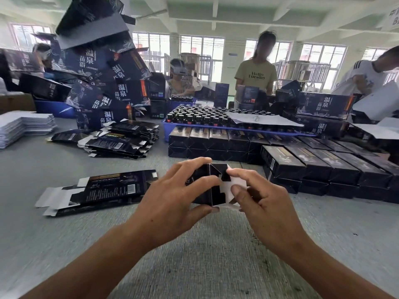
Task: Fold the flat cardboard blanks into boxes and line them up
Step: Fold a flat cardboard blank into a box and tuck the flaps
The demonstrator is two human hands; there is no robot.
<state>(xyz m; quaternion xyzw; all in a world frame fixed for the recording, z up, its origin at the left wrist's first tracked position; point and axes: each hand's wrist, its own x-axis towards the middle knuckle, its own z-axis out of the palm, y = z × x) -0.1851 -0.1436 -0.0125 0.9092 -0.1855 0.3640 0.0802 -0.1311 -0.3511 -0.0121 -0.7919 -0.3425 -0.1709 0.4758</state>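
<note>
I have my left hand (172, 190) gripping the dark box (212, 186) just above the grey table (205, 255), while my right hand (259, 195) pinches its white end flaps. Flat blanks (97, 190) lie to the left, and finished boxes (302, 167) stand in rows behind.

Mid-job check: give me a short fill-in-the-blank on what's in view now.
1. Both hands hold one ____, its end flaps not yet closed.
2. The flat blank lies to the ____ of the left hand.
3. The right hand touches a ____ flap.
4. The bottles sit in a ____ tray.

Missing: box; left; white; blue
</note>
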